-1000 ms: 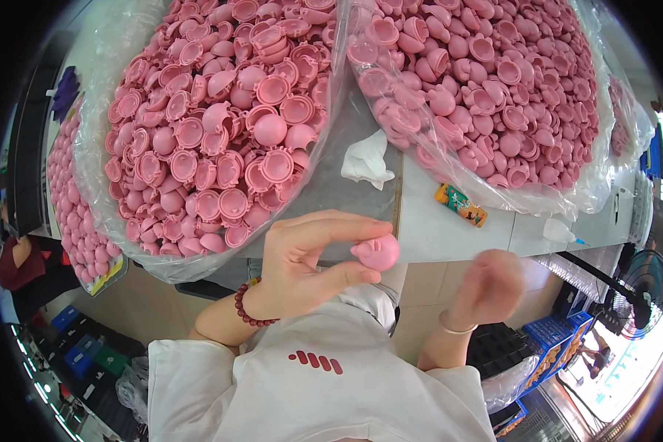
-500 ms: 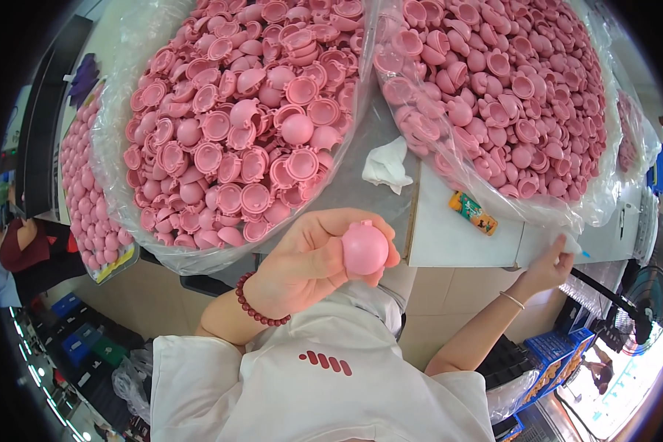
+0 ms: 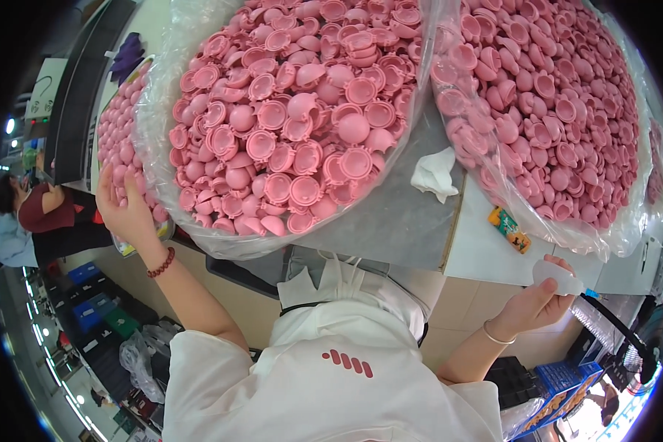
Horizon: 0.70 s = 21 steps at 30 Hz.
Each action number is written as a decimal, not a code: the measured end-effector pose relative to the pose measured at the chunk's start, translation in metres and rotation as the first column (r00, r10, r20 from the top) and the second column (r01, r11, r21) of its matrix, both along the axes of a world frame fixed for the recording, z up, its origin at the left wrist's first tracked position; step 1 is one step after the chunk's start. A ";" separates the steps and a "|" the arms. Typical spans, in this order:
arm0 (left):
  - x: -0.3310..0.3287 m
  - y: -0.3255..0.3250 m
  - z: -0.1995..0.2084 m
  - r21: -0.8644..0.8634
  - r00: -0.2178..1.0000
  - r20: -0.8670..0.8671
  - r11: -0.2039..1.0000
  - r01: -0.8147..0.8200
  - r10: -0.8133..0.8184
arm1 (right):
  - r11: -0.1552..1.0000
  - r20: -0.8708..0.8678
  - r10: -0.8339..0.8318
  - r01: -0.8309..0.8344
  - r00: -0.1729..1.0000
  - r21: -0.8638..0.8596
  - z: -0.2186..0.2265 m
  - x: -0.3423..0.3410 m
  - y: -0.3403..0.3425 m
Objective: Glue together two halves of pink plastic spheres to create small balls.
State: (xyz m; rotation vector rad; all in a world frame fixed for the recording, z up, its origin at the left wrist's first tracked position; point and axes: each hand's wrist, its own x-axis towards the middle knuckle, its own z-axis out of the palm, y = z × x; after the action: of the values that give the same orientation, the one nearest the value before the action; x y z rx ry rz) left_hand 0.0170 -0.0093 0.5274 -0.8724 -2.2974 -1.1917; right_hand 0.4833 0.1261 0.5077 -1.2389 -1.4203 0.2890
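Note:
My left hand (image 3: 125, 211) is stretched out to the far left, its fingers apart at the near part of a tray of closed pink plastic balls (image 3: 124, 121). Pink balls show between and beside the fingertips; none looks gripped. At the right, my right hand (image 3: 527, 309) is closed around a folded white cloth (image 3: 556, 278), held up near the table's front edge. Loose pink half shells (image 3: 291, 121) fill a clear plastic bag in front of me. More pink shells (image 3: 545, 110) lie in a second bag on the right.
Between the bags, a crumpled white tissue (image 3: 435, 174) lies on the grey tabletop (image 3: 390, 228). A small green and orange package (image 3: 509, 230) is near the right bag. A person in a dark red top (image 3: 46, 210) is at the far left. Blue boxes (image 3: 560, 394) stand low at the right.
My left hand has swung from my chest to the tray at the left; the pink ball it held no longer shows in its grasp. My right hand has raised the white cloth toward me.

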 end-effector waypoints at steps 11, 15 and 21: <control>0.090 0.060 0.008 -0.300 0.885 -0.011 0.846 0.441 -0.465 | 0.929 -0.166 0.339 -0.357 0.926 -0.095 0.007 -0.029 -0.013; 0.101 0.054 0.019 -0.203 0.896 -0.059 0.884 0.422 -0.441 | 0.907 -0.232 0.372 -0.405 0.899 -0.115 0.015 -0.036 -0.023; 0.184 0.062 0.025 0.792 -0.360 0.549 0.332 0.513 -0.754 | 0.747 -0.733 0.379 -0.655 0.565 -0.118 0.024 -0.061 -0.035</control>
State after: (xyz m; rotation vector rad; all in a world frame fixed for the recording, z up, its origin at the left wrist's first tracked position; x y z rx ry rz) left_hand 0.2007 0.0528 0.5526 -2.0002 -1.9561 -3.3990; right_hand 0.4218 0.0912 0.5315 -0.8023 -1.0576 1.3718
